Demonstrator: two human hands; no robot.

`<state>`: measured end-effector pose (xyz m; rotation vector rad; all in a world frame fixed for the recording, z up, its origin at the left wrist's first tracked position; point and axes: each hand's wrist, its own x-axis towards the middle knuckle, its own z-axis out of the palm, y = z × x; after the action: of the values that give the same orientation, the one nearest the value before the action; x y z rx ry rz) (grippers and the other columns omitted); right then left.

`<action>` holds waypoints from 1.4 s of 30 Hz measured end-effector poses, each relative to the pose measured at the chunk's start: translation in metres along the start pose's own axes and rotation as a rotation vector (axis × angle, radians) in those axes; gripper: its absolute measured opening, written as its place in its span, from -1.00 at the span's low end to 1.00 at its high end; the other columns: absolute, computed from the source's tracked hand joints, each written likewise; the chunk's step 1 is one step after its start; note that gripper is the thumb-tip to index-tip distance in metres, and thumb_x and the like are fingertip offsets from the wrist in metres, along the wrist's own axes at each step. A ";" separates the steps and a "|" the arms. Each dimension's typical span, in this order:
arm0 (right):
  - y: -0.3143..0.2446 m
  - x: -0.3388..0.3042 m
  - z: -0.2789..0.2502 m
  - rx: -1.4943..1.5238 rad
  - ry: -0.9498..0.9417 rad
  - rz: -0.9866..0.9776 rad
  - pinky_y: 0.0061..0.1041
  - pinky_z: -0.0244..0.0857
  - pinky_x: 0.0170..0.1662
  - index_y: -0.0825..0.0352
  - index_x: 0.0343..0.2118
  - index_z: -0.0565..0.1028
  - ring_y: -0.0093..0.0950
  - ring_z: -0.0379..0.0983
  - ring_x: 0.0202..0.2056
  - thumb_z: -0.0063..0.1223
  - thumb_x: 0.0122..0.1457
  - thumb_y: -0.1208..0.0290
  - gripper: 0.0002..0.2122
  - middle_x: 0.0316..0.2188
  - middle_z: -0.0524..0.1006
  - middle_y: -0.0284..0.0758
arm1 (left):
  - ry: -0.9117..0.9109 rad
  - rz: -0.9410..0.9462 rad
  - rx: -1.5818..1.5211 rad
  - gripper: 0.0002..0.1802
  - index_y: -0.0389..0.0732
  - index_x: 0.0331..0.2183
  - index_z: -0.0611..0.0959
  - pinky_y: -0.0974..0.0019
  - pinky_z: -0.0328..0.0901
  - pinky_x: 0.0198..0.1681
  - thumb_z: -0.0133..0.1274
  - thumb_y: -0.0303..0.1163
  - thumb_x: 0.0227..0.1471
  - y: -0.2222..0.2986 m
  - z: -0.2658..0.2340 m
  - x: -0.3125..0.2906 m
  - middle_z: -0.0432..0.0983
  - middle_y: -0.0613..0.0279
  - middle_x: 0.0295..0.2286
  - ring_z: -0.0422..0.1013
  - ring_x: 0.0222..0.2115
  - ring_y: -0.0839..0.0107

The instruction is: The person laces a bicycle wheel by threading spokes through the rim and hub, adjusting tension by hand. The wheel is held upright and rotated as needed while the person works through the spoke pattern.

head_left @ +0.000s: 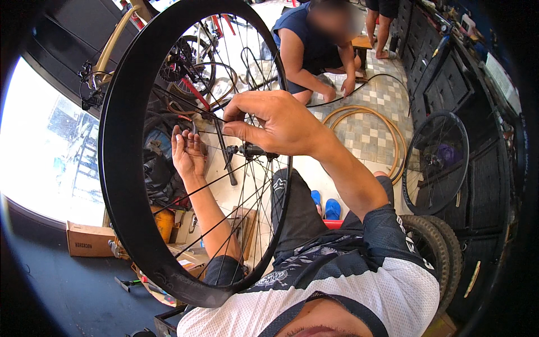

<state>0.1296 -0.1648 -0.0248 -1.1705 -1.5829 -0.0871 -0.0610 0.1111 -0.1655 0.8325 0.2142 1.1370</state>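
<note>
A black deep-rimmed bicycle wheel (124, 112) stands upright in front of me, its lower rim against my shirt. My right hand (275, 123) is just above the black hub (252, 150), with thumb and forefinger pinched on a thin dark spoke (193, 105). My left hand (189, 154) is seen through the spokes, left of the hub, palm up. Its fingers are half curled and apart, close to a thin spoke; no firm grip shows. My left forearm passes behind the lower spokes.
Ahead, another person (297, 50) crouches with hands near a black cable on the tiled floor. Tan-walled tyres (396, 140) lie to the right, near another wheel (412, 185) against black cabinets (449, 84). A cardboard box (90, 240) is at left; blue slippers (332, 209) are below.
</note>
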 end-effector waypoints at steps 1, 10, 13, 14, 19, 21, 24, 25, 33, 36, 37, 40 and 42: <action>0.000 0.000 0.001 -0.009 0.005 -0.006 -0.36 0.47 -0.23 0.36 -0.22 0.64 -0.28 0.65 -0.31 0.34 0.24 0.32 -0.79 -0.34 0.67 -0.21 | -0.026 -0.019 -0.003 -0.61 -0.19 0.22 0.48 0.20 0.56 -0.03 -0.01 -0.37 0.43 0.001 0.004 -0.002 0.60 0.18 -0.20 0.56 -0.22 0.35; -0.001 0.001 0.008 0.015 0.019 -0.006 -0.37 0.48 -0.20 0.36 -0.19 0.64 -0.28 0.66 -0.29 0.36 0.22 0.35 -0.80 -0.32 0.68 -0.21 | 0.004 -0.151 0.120 -0.78 -0.28 0.00 0.58 0.11 0.53 0.04 0.03 -0.42 0.39 -0.014 0.024 -0.017 0.62 0.13 -0.22 0.59 -0.19 0.29; -0.003 0.000 0.005 -0.001 0.018 -0.002 -0.38 0.48 -0.20 0.36 -0.19 0.64 -0.28 0.66 -0.29 0.36 0.22 0.36 -0.79 -0.32 0.68 -0.21 | -0.080 -0.183 0.131 -0.84 -0.30 -0.10 0.62 0.08 0.48 0.12 0.07 -0.44 0.35 -0.016 0.034 -0.033 0.66 0.07 -0.19 0.60 -0.12 0.22; -0.002 -0.001 0.005 -0.002 0.018 -0.007 -0.38 0.48 -0.20 0.36 -0.19 0.64 -0.28 0.65 -0.29 0.36 0.22 0.35 -0.79 -0.32 0.68 -0.21 | -0.143 -0.179 0.140 -0.87 -0.31 -0.16 0.64 0.06 0.41 0.18 0.12 -0.46 0.32 -0.016 0.044 -0.037 0.68 0.00 -0.18 0.60 -0.07 0.19; -0.003 -0.004 0.000 -0.066 0.044 -0.012 -0.36 0.47 -0.18 0.36 -0.17 0.64 -0.28 0.64 -0.30 0.36 0.21 0.35 -0.78 -0.32 0.67 -0.23 | -0.345 -0.334 0.184 -0.85 -0.26 -0.25 0.64 0.07 0.43 0.14 0.27 -0.42 0.21 -0.033 0.040 -0.058 0.66 -0.01 -0.09 0.57 -0.12 0.31; -0.006 -0.012 0.001 -0.148 0.118 -0.018 -0.35 0.46 -0.18 0.35 -0.16 0.64 -0.28 0.63 -0.30 0.36 0.21 0.35 -0.78 -0.32 0.66 -0.24 | -0.498 -0.360 0.100 -0.81 -0.27 -0.28 0.64 0.01 0.46 0.10 0.32 -0.39 0.17 -0.038 0.038 -0.060 0.63 -0.09 -0.05 0.57 -0.09 0.22; -0.021 -0.042 0.001 -0.328 0.184 0.073 -0.36 0.45 -0.33 0.25 -0.22 0.64 -0.31 0.62 -0.37 0.33 0.22 0.33 -0.85 -0.38 0.61 -0.33 | -0.548 -0.377 0.103 -0.79 -0.28 -0.30 0.64 -0.06 0.47 0.08 0.34 -0.39 0.15 -0.039 0.038 -0.063 0.61 -0.15 -0.02 0.57 -0.06 0.13; -0.026 -0.053 0.001 -0.366 0.173 0.107 -0.36 0.44 -0.37 0.22 -0.24 0.64 -0.32 0.62 -0.38 0.33 0.23 0.32 -0.86 -0.39 0.60 -0.35 | -0.544 -0.366 0.112 -0.79 -0.29 -0.30 0.64 -0.08 0.47 0.07 0.35 -0.39 0.15 -0.037 0.036 -0.064 0.61 -0.15 -0.01 0.58 -0.06 0.12; -0.007 -0.113 0.011 -0.511 -0.261 0.203 -0.24 0.49 -0.47 0.20 -0.09 0.55 -0.24 0.64 -0.45 0.25 0.25 0.26 -0.76 -0.40 0.61 -0.35 | -0.507 -0.330 0.121 -0.77 -0.30 -0.30 0.66 -0.09 0.47 0.07 0.37 -0.40 0.12 -0.041 0.036 -0.061 0.63 -0.13 -0.02 0.59 -0.08 0.15; -0.012 -0.111 0.009 -0.549 -0.280 0.235 -0.28 0.48 -0.44 0.20 -0.04 0.60 -0.28 0.65 -0.42 0.28 0.23 0.30 -0.74 -0.35 0.63 -0.34 | -0.506 -0.317 0.123 -0.75 -0.31 -0.31 0.66 -0.05 0.52 0.03 0.39 -0.37 0.10 -0.040 0.031 -0.060 0.63 -0.12 -0.03 0.61 -0.10 0.15; -0.013 -0.110 0.008 -0.539 -0.298 0.229 -0.27 0.49 -0.44 0.21 -0.03 0.60 -0.28 0.65 -0.42 0.27 0.23 0.31 -0.73 -0.35 0.63 -0.33 | -0.516 -0.311 0.129 -0.75 -0.31 -0.31 0.66 -0.05 0.52 0.02 0.39 -0.36 0.10 -0.040 0.030 -0.060 0.63 -0.12 -0.03 0.61 -0.10 0.15; -0.007 -0.115 0.010 -0.582 -0.345 0.199 -0.28 0.49 -0.43 0.23 -0.02 0.59 -0.27 0.65 -0.41 0.21 0.24 0.35 -0.73 -0.35 0.63 -0.30 | -0.540 -0.303 0.142 -0.73 -0.31 -0.24 0.67 0.03 0.56 -0.02 0.37 -0.34 0.13 -0.038 0.031 -0.060 0.63 -0.11 -0.02 0.62 -0.11 0.17; -0.007 -0.122 0.004 -0.644 -0.395 0.204 -0.28 0.49 -0.42 0.23 -0.02 0.59 -0.26 0.65 -0.40 0.17 0.24 0.37 -0.74 -0.36 0.62 -0.30 | -0.524 -0.357 0.086 -0.68 -0.31 -0.16 0.66 0.08 0.58 -0.04 0.33 -0.28 0.18 -0.033 0.034 -0.063 0.63 -0.08 -0.03 0.62 -0.11 0.18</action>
<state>0.1095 -0.2412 -0.1176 -1.9385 -1.8285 -0.2589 -0.0460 0.0352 -0.1798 1.0900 -0.0266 0.5533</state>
